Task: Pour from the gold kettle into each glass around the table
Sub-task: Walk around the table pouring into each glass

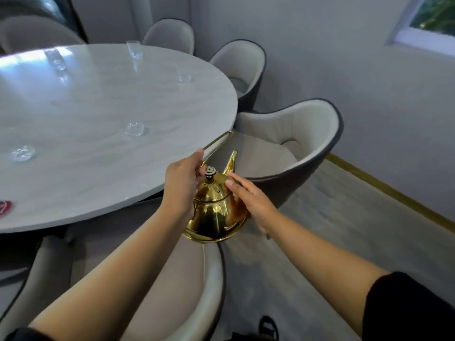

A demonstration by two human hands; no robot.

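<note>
A shiny gold kettle (213, 217) hangs in the air just off the near right edge of the round white table (86, 114), spout pointing away over a chair seat. My left hand (183, 184) grips its thin gold handle. The fingers of my right hand (251, 203) lie flat against the kettle's right side and steady it. Several clear glasses stand on the table: one close to the kettle (134, 129), one at the near left (23, 153), one towards the far right rim (185, 77), and others at the back (135, 49).
Beige chairs with dark trim ring the table: one just behind the kettle (295, 134), one under my arms (172, 291), more at the back (242, 67). A red object (5, 207) lies at the table's left edge. A pale rug with a gold border (384, 188) covers the floor at right.
</note>
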